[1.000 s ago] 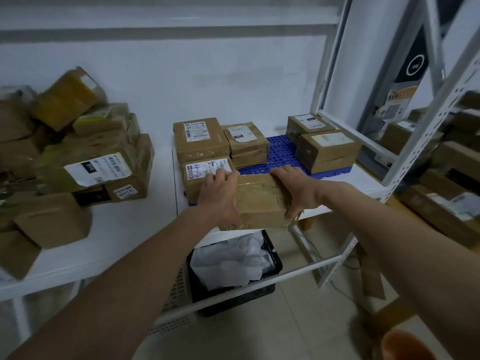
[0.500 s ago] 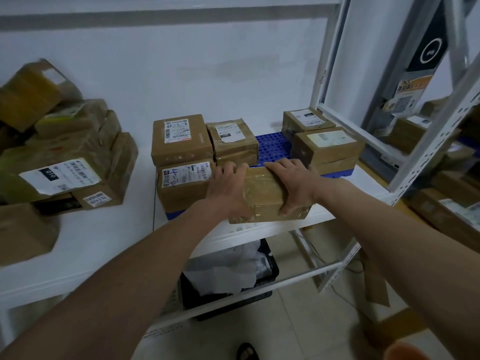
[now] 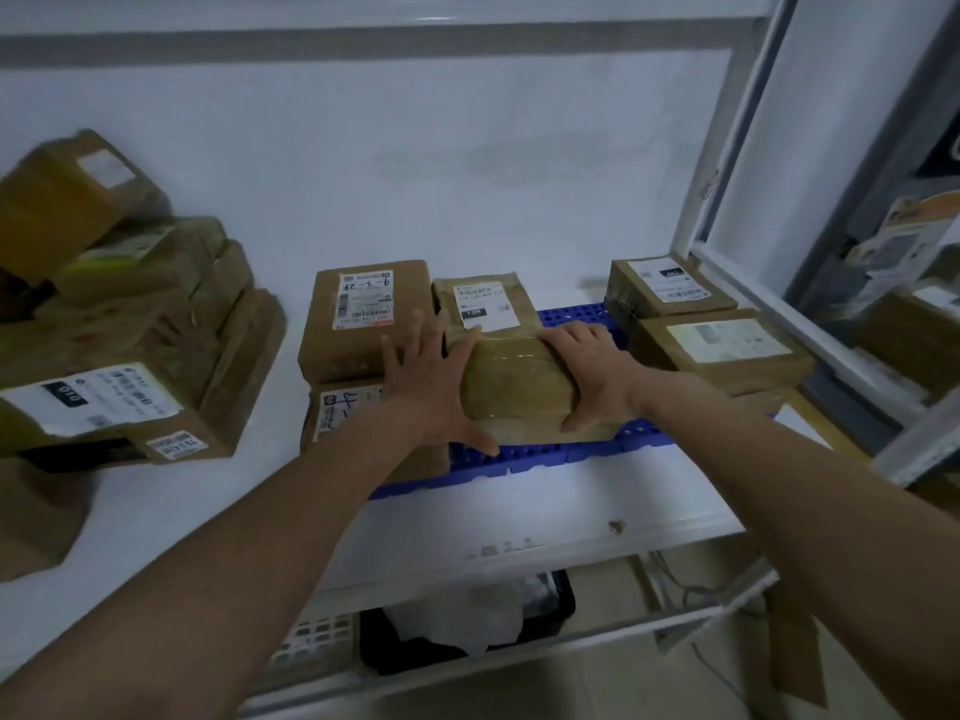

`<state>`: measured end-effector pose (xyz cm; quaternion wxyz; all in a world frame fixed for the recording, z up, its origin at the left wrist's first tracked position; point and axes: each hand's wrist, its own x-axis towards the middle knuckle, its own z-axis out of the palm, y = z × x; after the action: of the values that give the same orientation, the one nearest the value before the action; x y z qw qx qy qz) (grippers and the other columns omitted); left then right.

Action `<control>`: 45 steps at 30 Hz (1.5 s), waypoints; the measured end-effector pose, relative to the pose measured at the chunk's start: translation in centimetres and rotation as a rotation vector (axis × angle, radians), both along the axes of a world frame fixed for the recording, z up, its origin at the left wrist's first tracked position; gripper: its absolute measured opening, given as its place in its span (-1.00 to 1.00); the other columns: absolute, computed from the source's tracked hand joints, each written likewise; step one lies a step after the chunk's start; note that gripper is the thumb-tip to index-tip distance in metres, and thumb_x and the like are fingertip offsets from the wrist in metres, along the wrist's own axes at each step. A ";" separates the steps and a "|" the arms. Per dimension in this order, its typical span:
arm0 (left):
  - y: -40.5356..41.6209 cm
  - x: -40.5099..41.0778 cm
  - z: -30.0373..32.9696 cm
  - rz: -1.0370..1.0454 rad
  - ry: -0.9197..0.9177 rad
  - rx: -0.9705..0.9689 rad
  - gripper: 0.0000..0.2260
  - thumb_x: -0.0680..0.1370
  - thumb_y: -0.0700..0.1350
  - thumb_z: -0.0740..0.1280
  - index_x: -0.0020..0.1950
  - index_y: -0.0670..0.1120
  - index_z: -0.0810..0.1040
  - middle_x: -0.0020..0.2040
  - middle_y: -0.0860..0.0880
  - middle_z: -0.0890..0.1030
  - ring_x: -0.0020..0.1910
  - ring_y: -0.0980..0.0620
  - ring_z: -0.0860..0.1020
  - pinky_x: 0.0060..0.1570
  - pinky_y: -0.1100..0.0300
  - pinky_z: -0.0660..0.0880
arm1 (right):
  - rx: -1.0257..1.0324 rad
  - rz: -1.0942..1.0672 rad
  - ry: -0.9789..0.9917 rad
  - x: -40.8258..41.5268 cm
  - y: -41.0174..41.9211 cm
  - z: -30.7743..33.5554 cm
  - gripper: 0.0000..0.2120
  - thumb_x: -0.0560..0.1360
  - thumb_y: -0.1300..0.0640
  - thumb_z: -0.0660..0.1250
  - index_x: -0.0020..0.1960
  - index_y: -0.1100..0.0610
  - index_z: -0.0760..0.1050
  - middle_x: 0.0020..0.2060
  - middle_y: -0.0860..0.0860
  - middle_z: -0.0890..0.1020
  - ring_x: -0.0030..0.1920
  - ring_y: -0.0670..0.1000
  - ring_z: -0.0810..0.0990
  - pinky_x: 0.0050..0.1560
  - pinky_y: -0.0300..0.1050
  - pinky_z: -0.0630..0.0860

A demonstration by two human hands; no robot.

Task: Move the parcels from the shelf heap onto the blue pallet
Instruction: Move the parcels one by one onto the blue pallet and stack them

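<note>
A tape-wrapped parcel (image 3: 511, 392) sits on the blue pallet (image 3: 524, 454) between other boxes. The right hand (image 3: 592, 374) grips its right end with curled fingers. The left hand (image 3: 428, 381), fingers spread and straight, lies against its left side.

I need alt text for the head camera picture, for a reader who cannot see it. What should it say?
Two bare hands set a taped brown parcel on a blue pallet on a white shelf: the right hand grips its right end, and the left hand lies with spread fingers at its left end. Other labelled parcels stand around it, and a heap of parcels lies to the left.
</note>
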<state>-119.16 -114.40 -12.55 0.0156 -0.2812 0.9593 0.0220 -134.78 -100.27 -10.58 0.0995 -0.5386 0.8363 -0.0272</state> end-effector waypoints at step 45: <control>-0.8 5.6 8.3 0.294 0.270 0.009 -0.51 0.51 0.21 0.31 0.36 0.00 0.43 0.30 -0.04 0.47 0.31 -0.06 0.40 0.21 0.11 0.35 | -0.072 0.400 0.106 3.1 -10.1 5.9 -0.35 0.47 -0.14 0.35 0.46 0.05 0.24 0.40 0.11 0.21 0.40 0.18 0.15 0.34 0.21 0.29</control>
<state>-113.58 -115.23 -4.24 -0.1153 -0.4127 0.9011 0.0658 -131.68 -110.36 -4.72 0.0394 -0.6978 0.7151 -0.0081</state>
